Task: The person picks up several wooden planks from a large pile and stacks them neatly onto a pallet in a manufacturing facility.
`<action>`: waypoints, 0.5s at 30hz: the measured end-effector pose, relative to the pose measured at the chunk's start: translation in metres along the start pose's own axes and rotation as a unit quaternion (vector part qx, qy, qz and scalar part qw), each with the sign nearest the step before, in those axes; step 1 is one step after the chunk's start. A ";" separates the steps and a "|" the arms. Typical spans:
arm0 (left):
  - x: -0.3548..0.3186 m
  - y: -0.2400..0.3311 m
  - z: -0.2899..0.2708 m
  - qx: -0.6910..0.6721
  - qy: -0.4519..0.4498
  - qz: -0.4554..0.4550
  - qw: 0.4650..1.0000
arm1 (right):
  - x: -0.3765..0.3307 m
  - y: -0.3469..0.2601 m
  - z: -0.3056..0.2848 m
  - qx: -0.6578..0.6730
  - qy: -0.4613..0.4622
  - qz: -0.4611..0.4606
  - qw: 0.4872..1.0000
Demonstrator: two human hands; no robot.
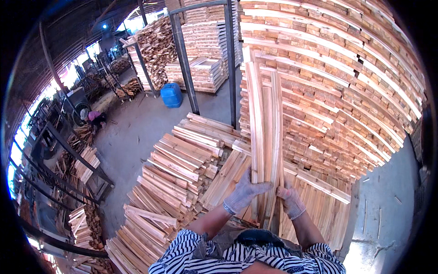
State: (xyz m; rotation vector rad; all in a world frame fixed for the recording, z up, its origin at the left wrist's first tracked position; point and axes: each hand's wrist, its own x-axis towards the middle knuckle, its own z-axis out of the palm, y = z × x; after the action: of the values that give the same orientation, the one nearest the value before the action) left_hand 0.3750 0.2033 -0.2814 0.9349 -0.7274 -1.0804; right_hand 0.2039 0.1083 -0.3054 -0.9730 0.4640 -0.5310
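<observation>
Several long wooden slats stand upright in front of me, gathered into a loose bundle between my hands. My left hand, in a pale work glove, is closed on the bundle's left side with the thumb across its front. From the right, my right hand, also gloved, grips the bundle's edge. Below and around the bundle, flat boards lie side by side in a layer, with a crosswise batten over them. The lower ends of the held slats come down near my apron.
A tall stack of boards rises ahead and right. Rows of loose slats lie to my left. Dark metal posts stand ahead beside a blue plastic drum. A person bends down far left. Concrete floor shows at right.
</observation>
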 end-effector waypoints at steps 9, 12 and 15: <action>0.004 0.026 0.002 0.004 -0.034 0.033 0.999 | -0.006 -0.014 0.018 -0.349 0.014 -0.185 0.918; 0.003 0.014 -0.009 -0.012 -0.042 -0.020 0.999 | 0.005 -0.002 0.012 -0.355 -0.036 -0.223 0.907; -0.008 0.009 -0.013 0.080 -0.052 0.021 0.995 | 0.006 0.031 -0.019 -0.375 -0.040 -0.189 0.907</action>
State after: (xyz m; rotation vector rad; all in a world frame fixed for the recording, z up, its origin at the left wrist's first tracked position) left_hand 0.3866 0.2161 -0.2794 1.0001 -0.9270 -1.0522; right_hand 0.2041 0.1069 -0.3425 -1.8451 0.4101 -0.6722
